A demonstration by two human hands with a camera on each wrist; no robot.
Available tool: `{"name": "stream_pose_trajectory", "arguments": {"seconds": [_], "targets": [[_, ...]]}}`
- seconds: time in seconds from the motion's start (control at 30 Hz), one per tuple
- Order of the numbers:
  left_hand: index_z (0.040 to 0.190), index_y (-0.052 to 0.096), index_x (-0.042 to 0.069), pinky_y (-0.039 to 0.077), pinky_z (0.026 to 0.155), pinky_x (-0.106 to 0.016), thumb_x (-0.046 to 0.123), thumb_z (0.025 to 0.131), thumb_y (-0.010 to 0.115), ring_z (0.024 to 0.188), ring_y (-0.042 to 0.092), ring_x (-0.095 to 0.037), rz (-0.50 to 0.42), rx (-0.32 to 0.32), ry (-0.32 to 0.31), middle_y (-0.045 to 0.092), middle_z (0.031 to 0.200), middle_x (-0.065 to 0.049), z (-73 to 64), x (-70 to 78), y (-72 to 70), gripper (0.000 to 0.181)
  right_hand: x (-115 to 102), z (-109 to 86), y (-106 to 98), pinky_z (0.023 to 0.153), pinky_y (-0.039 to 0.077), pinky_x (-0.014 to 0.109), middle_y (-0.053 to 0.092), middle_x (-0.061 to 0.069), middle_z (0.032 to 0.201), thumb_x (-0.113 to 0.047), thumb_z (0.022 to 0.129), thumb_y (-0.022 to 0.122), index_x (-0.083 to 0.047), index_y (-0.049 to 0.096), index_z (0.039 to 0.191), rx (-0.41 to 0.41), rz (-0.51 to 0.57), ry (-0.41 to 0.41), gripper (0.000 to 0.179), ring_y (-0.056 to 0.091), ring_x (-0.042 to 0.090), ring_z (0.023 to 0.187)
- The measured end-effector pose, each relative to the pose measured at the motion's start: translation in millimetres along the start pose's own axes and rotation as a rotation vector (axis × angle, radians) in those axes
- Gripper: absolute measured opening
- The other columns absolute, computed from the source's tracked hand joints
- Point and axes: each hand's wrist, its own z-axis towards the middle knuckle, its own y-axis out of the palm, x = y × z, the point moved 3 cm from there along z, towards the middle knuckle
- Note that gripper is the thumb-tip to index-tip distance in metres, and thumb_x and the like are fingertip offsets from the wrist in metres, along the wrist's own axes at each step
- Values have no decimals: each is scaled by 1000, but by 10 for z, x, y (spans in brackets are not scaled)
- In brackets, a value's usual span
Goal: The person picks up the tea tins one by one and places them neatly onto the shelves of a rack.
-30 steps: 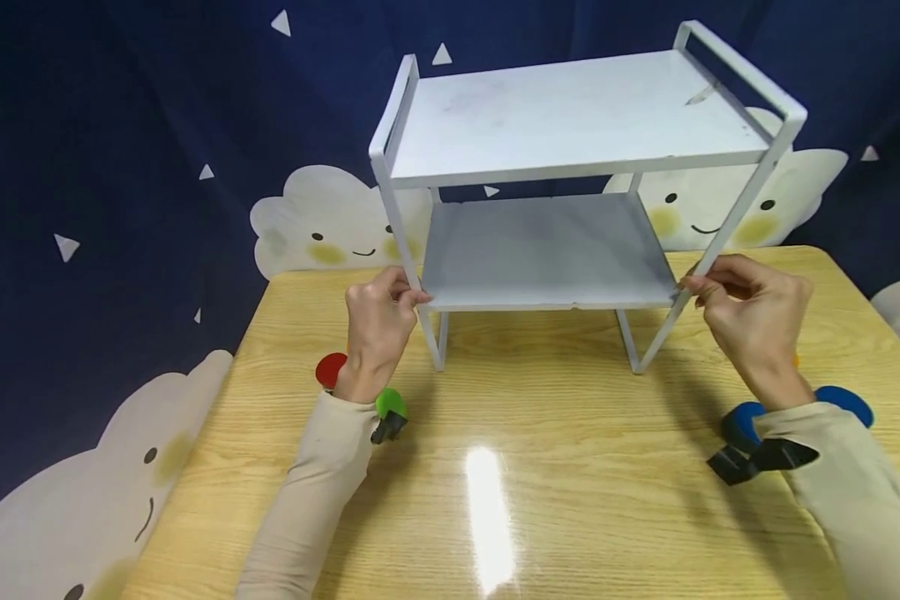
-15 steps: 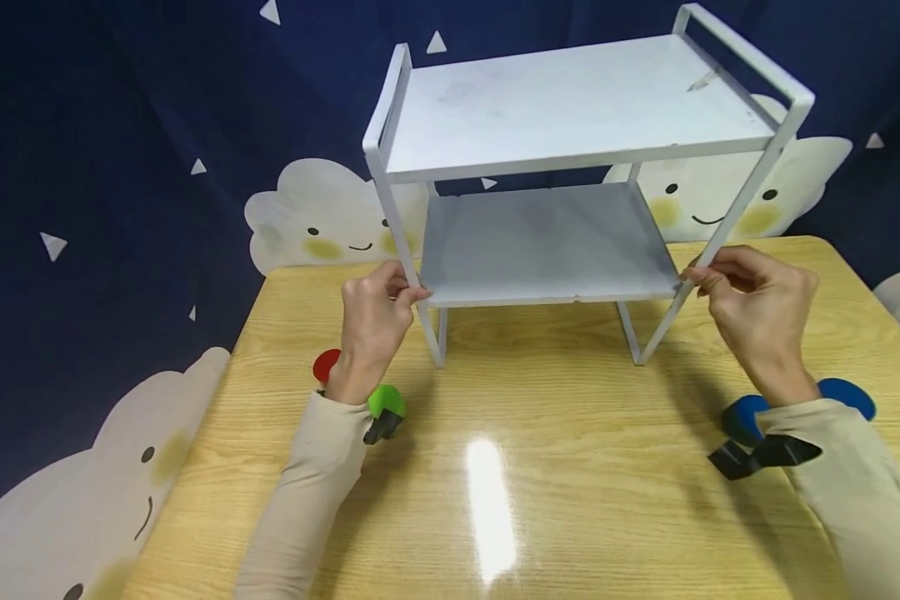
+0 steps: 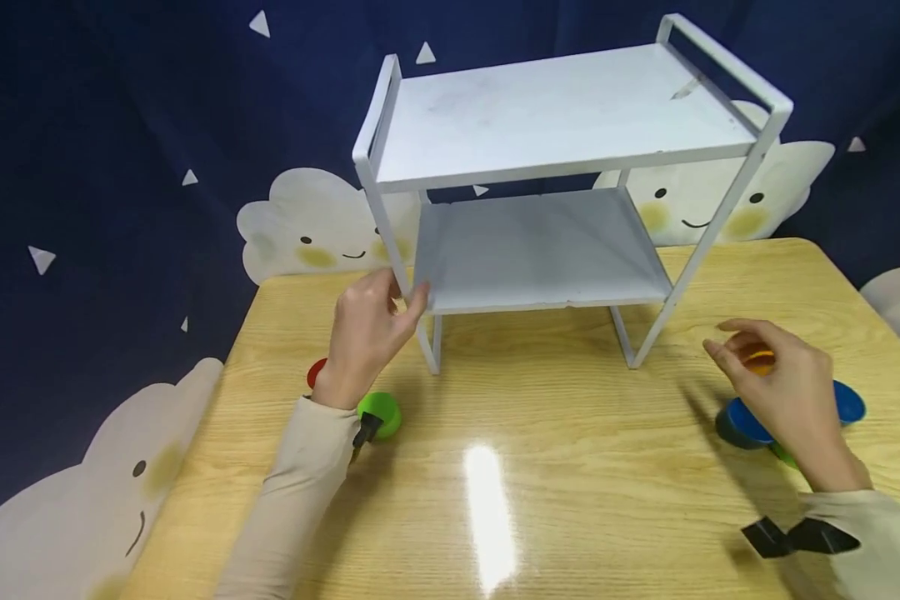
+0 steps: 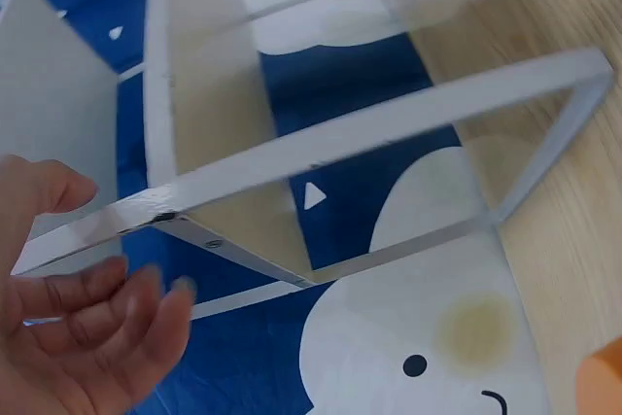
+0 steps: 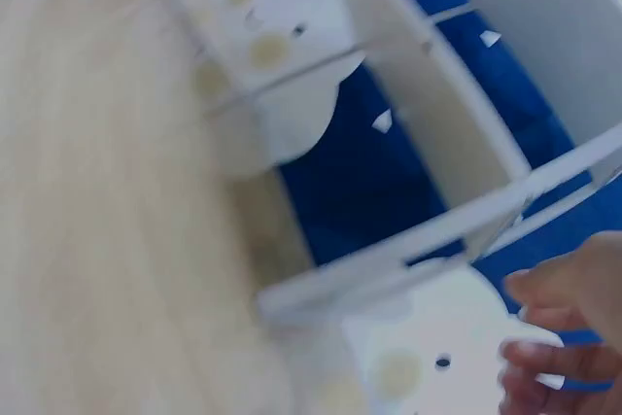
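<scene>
A white two-tier shelf rack [image 3: 555, 246] stands on the wooden table, its top tier edged by raised side rails. My left hand [image 3: 367, 333] is at the rack's left front leg, level with the lower tier. In the left wrist view, the thumb and fingers of that left hand [image 4: 87, 308] lie on either side of the white leg [image 4: 292, 157], spread apart rather than pinching it. Off to the right of the rack, my right hand [image 3: 787, 392] hovers with loosely bent fingers and holds nothing; an orange object [image 3: 759, 360] shows behind it.
Near my left forearm are a green cup [image 3: 381, 414] and a partly hidden red object [image 3: 315, 372]. Two blue cups [image 3: 742, 423] flank my right hand, with a bit of green below. Behind the wooden table [image 3: 570, 483] hangs a dark blue curtain [image 3: 120, 125] with clouds.
My right hand has let go of the rack's right front leg and moved down and to the right. My left thumb and fingers have loosened from the left leg. The rack stays standing.
</scene>
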Motion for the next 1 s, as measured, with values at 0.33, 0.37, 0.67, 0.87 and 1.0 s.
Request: {"name": "stream_pose_trajectory", "arguments": {"seconds": [0.33,0.37,0.67,0.87,1.0], "targets": [[76,49,5,43,50,-41,48,95,39,59,50,-29,255,-279,-218,47,73,-11,39,-137,176,48,313,-509,51,63,41,63,56,34,100,-29,79,79,9,58,112,-110,-327,32,54,50,52,88],[78,50,5,44,52,-41,49,95,38,60,50,-30,253,-291,-229,47,74,-13,38,-150,190,48,329,-543,60,67,40,65,55,35,103,-27,79,79,9,58,113,-104,-335,38,54,49,54,91],[93,48,5,44,65,-45,49,95,34,76,46,-34,172,-364,-317,46,87,-17,0,-227,316,47,414,-762,101,73,37,73,52,37,116,-33,77,80,7,55,119,-96,-391,104,63,40,60,104],[88,46,5,36,71,-43,54,96,26,77,41,-33,236,-426,-319,43,83,-15,-4,-237,359,53,435,-783,127,83,34,69,58,37,105,-27,72,84,9,57,114,-15,-381,-12,62,45,56,101],[86,45,4,30,76,-43,56,97,21,79,38,-33,250,-462,-321,43,83,-14,-7,-243,394,57,467,-801,140,83,28,70,57,37,111,-32,76,81,7,54,122,-43,-363,41,66,41,57,110]]}}
